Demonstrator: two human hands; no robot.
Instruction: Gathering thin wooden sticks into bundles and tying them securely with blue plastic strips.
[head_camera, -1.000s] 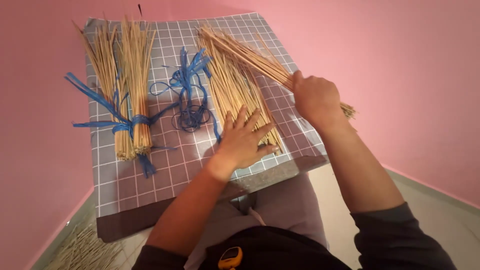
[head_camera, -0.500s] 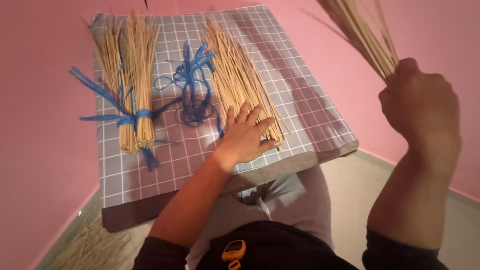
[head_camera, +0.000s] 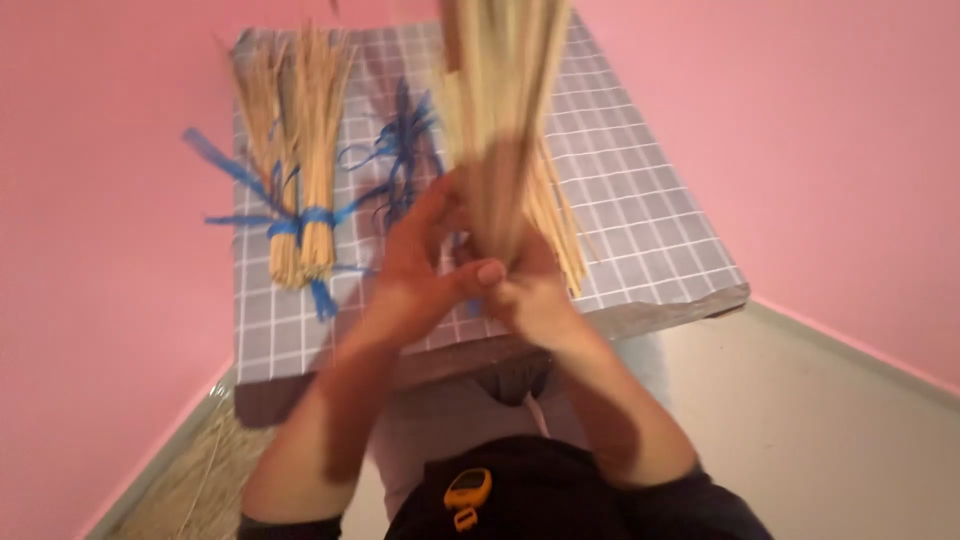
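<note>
Both my hands hold a bunch of thin pale sticks (head_camera: 505, 110) upright in front of me, over the near edge of a board covered in grey checked cloth (head_camera: 650, 220). My left hand (head_camera: 420, 265) wraps the lower end from the left, thumb across it. My right hand (head_camera: 530, 295) grips the bottom from the right. The picture is blurred. A loose pile of the same sticks (head_camera: 555, 215) lies on the cloth behind the hands, partly hidden.
Two stick bundles tied with blue plastic ribbon (head_camera: 300, 195) lie at the board's left. Loose blue ribbon strands (head_camera: 400, 150) lie in the middle. Pink walls surround the board. More sticks (head_camera: 190, 480) lie on the floor at lower left.
My right hand swung the raised bunch from the far right to the middle. My left hand left the pile on the cloth and closed on the bunch.
</note>
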